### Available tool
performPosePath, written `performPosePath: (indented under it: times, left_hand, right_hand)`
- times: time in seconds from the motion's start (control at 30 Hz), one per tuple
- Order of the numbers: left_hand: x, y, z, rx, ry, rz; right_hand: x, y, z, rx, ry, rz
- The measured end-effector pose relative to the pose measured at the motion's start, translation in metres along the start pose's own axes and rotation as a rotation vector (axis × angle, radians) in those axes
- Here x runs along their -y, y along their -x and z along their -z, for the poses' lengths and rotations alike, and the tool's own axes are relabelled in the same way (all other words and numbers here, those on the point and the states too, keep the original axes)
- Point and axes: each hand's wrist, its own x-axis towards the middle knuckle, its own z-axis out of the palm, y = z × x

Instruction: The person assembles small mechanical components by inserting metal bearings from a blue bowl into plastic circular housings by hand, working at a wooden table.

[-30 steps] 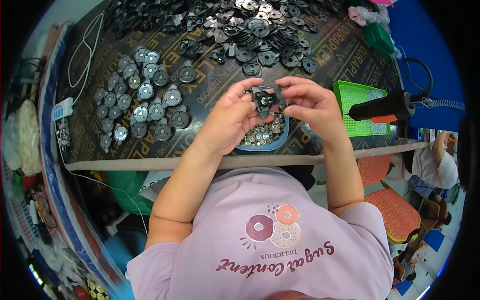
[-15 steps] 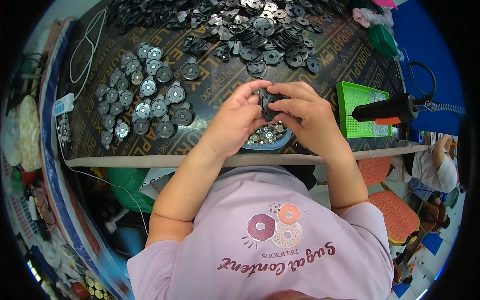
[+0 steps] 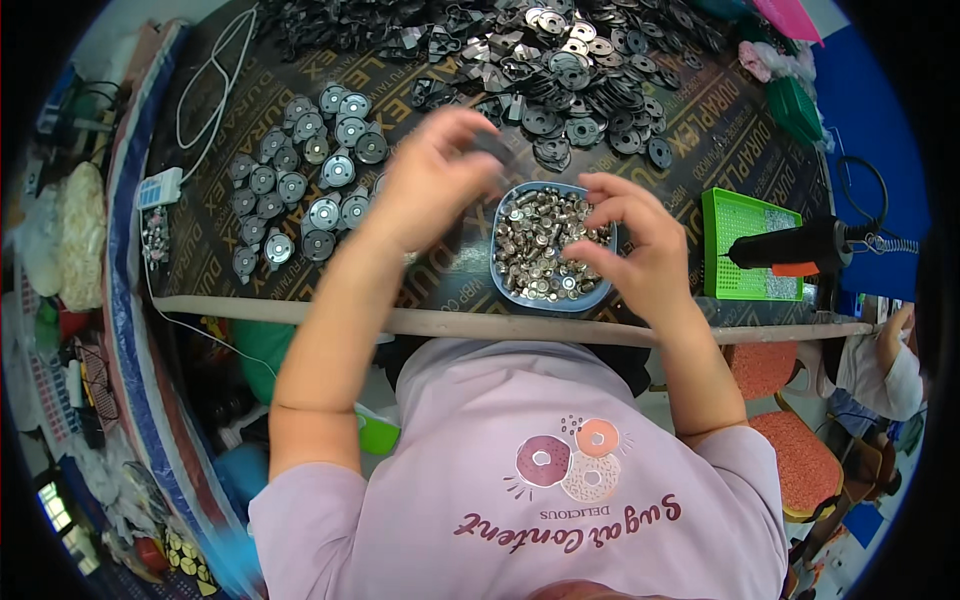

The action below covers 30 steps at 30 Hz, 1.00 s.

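Two hands are at work above the near edge of the tabletop (image 3: 300,140), both forearms rising from the lower part of the view over a pale pink shirt (image 3: 530,480).

The right hand (image 3: 635,240) hovers over the right side of a shallow blue tray (image 3: 503,285) that sits just inside the near edge. Its fingers are curled, thumb and fingertips drawn narrow; whether anything is pinched between them cannot be told. The tray is filled with small silvery metal pieces (image 3: 540,245); single pieces are too small to make out, and the hand covers the tray's right rim.

The left hand (image 3: 435,175) is raised to the left of the tray and is motion-blurred. Its fingers close on a small dark part (image 3: 492,145) at the fingertips; the part's shape is smeared and partly hidden by the fingers.

Left of that hand, round grey discs (image 3: 310,180) lie laid out in loose rows toward the left edge. A white cable (image 3: 215,75) loops near the far left corner.

At the right edge, a green perforated tray (image 3: 745,245) lies flat, with a black handheld tool (image 3: 800,245) with an orange trigger across it; the tool's tip is hard to make out.

Along the far edge, a heap of dark discs and black parts (image 3: 560,70) spreads out, cut off by the picture's rim.

Another person's sleeve (image 3: 880,365) shows at the far right, mostly cropped.
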Motion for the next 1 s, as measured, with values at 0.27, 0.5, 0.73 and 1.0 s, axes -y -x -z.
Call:
performPosePath:
  times: [0.27,0.5,0.73,1.0]
  left_hand:
    - [0.021,-0.110,0.146,-0.153,-1.044,-0.022]
    - [0.016,-0.121,0.122,-0.018,-1.226,0.115]
    - [-0.001,-0.126,0.079,0.009,-1.420,-0.136]
    - [0.009,-0.143,0.075,-0.010,-1.290,-0.268]
  right_hand:
    - [0.000,0.002,-0.002,0.184,0.126,0.012]
    - [-0.005,0.000,-0.001,0.176,0.151,0.000]
    - [0.003,-0.003,-0.014,0.300,0.262,0.049]
    - [-0.019,0.005,-0.012,0.241,0.367,0.054]
